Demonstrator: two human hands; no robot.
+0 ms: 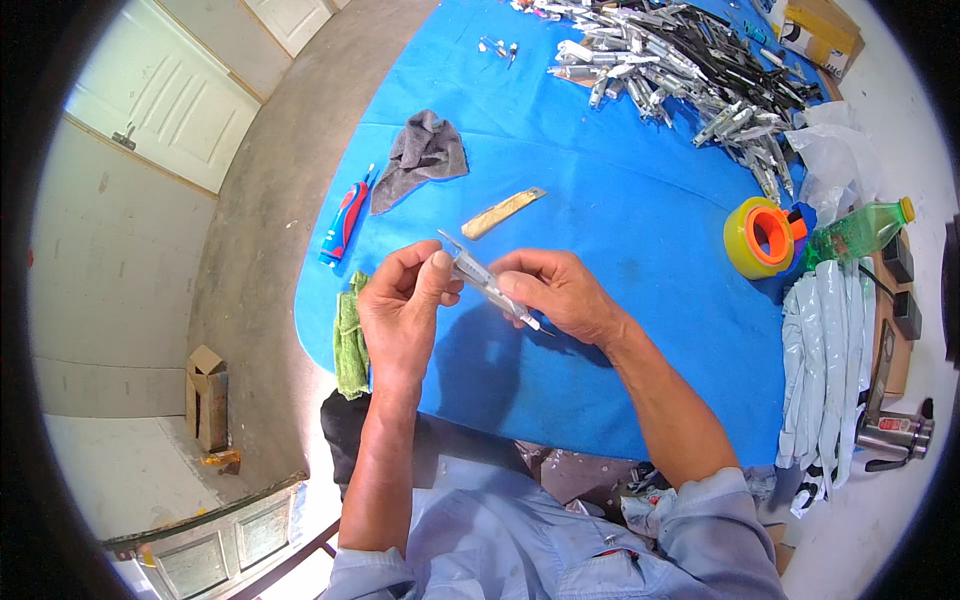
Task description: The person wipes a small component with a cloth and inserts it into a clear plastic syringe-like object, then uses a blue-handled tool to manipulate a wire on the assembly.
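Note:
Both of my hands are closed on a slim grey-and-white mechanism with a thin metal shaft (478,275), held slanting above the blue cloth (620,390). My left hand (398,315) pinches its upper end between thumb and fingers. Around its lower part, my right hand (570,300) keeps the thumb on top, and the white tip with the shaft sticks out below. Just beyond lies a tan-handled tool (503,213). To the left are a red-and-blue electric toothbrush handle (345,222), a grey rag (422,155) and a green cloth (351,340) beside my left wrist.
A large heap of similar grey and black parts (680,60) covers the far right. Along the right edge stand a yellow-and-orange tape roll (757,238), a green bottle (860,232), white plastic bags (825,350) and a metal mug (893,433). A cardboard box (207,400) rests at the left.

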